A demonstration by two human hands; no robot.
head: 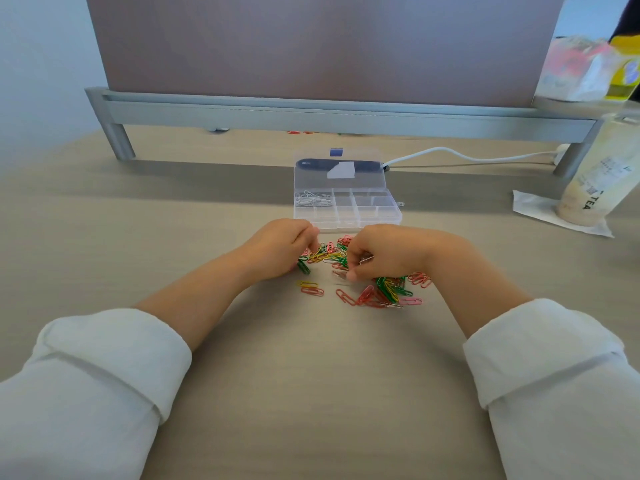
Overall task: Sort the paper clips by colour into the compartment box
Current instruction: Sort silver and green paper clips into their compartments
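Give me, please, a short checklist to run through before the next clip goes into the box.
1. Lid open: ok, the compartment box stands open behind the pile.
2. Target compartment known: ok, white clips lie in its far-left compartment.
3. Grip of the right hand: ok, it pinches a pale clip.
4. Grip of the left hand: cannot tell, its fingers curl into the pile.
5. Colours separated: not ok, red, green, yellow and pink clips lie mixed on the table.

Bright, even, diffuse light — soft shadow band under grey metal riser (311, 116) across pale wood-grain bench (104, 244). Wide-angle bowing at edges; upper-right colourful packets (581, 67) smeared — centre fairly sharp.
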